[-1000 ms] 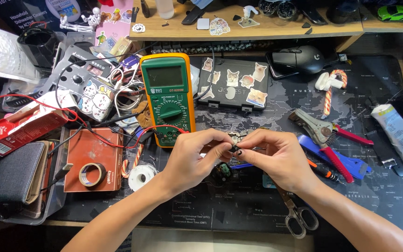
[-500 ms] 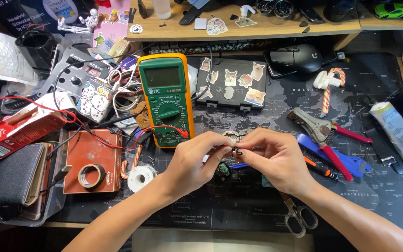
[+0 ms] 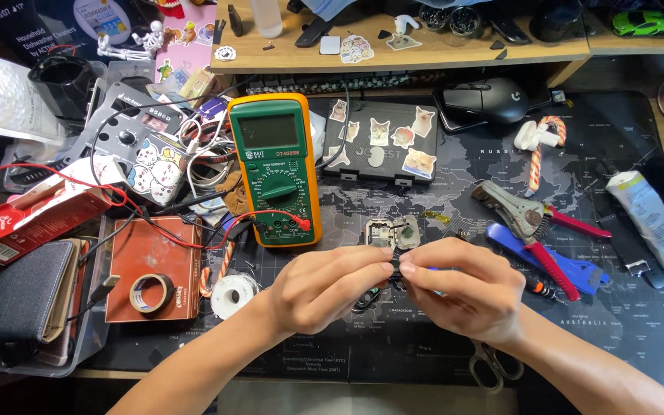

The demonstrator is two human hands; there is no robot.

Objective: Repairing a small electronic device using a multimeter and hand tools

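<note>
A small dark part is pinched between the fingertips of the left hand and the right hand, held just above the worktop; what kind of part it is cannot be told. Just beyond the fingers a small opened device is seen, with a yellow multimeter beside it.

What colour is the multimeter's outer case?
Orange around a green face; the multimeter shows in the head view.
</note>
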